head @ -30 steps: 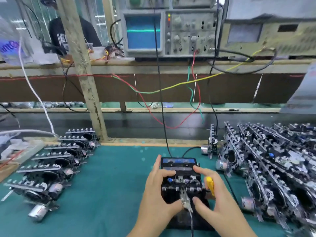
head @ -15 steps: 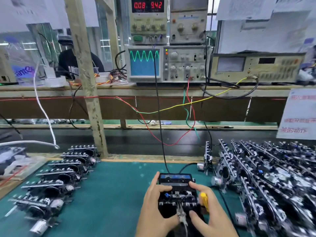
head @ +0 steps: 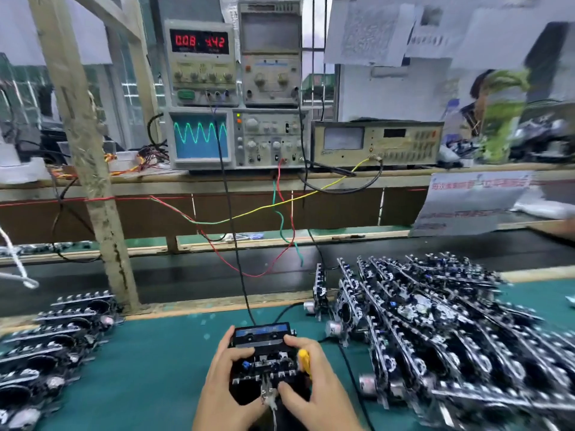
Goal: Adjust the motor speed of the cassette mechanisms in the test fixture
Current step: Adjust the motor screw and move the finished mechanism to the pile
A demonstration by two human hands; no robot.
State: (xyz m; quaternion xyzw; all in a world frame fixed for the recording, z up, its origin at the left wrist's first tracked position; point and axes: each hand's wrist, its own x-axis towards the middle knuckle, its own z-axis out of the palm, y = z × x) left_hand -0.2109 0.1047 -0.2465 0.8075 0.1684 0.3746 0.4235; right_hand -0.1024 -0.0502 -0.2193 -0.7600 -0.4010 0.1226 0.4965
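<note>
Between both hands, low in the middle of the view, sits the cassette mechanism in its black test fixture on the green bench mat. The left hand curls its fingers round the mechanism's left edge, thumb pressed in near the bottom. The right hand wraps the right side while its fingers keep a yellow-handled screwdriver tucked against the palm; whether its tip sits on the trimmer cannot be made out. A metal clip with a lead hangs at the near edge between the thumbs.

Further out, finished or waiting mechanisms lie in a row at left and a dense pile at right. Up on the shelf, the oscilloscope shows a steady sine trace, and the power supply glows with red digits.

To do this well, I judge the left hand should pin the unit firmly so the contacts hold, while the screwdriver turns in small nudges, eyes on the trace.
</note>
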